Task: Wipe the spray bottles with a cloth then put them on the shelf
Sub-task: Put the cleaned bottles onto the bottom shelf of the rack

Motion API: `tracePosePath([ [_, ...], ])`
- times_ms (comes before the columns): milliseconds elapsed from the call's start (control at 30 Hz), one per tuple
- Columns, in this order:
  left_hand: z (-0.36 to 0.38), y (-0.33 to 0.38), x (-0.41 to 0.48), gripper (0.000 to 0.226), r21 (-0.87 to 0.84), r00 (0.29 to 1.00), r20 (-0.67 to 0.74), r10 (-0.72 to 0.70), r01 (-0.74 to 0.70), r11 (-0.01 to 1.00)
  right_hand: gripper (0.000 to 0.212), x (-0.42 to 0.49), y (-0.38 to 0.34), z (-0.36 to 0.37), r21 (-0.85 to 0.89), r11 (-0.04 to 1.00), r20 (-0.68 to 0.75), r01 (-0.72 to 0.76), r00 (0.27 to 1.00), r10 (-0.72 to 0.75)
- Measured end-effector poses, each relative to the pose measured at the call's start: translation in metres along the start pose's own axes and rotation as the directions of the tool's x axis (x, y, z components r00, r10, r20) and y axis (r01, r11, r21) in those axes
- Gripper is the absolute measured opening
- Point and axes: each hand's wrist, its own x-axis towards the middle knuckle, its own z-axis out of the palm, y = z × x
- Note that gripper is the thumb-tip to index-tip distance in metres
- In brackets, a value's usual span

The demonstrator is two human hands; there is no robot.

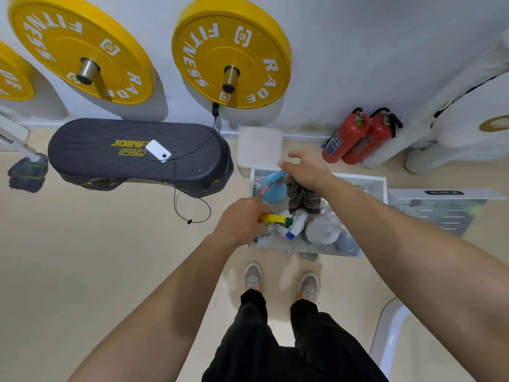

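My left hand grips a spray bottle with a yellow and green trigger head at the near left of the white shelf. My right hand holds a dark striped cloth that hangs down over the shelf's middle. Just left of that hand stands a light blue spray bottle with a red trigger. A white bottle with a blue nozzle lies beside the yellow head. A pale round container sits to its right.
A black step platform with a white phone and a cable lies on the floor at left. Two red fire extinguishers stand by the wall. Yellow weight plates hang above. A white box sits behind the shelf, and a mop lies far left.
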Motion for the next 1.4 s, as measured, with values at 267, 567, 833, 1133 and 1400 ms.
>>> tracePosePath([
  [267, 0.009, -0.002, -0.004, 0.023, -0.359, 0.969, 0.006, -0.247, 0.233, 0.904, 0.016, -0.06, -0.03, -0.067, -0.094, 0.973, 0.061, 0.213, 0.976, -0.207],
  [567, 0.017, 0.008, -0.007, 0.018, -0.786, 0.909, 0.058, -0.413, 0.297, 0.543, 0.058, -0.091, 0.01, -0.002, -0.598, 0.785, 0.418, 0.159, 0.898, 0.136],
  [833, 0.011, 0.028, 0.01, 0.028, -0.549, 0.894, -0.046, -0.446, 0.35, 0.759, 0.033, -0.086, 0.017, 0.017, -0.669, 0.727, 0.357, 0.152, 0.924, 0.135],
  [1133, -0.007, 0.059, 0.024, 0.02, 0.038, 0.974, 0.07, -0.214, 0.212, 0.976, 0.024, -0.081, 0.027, 0.021, -0.605, 0.793, 0.229, 0.068, 0.969, 0.092],
  [1400, 0.001, 0.04, 0.004, 0.04, 0.123, 0.992, -0.117, -0.054, 0.068, 0.99, 0.026, -0.08, 0.027, 0.019, -0.587, 0.807, 0.221, 0.056, 0.971, 0.093],
])
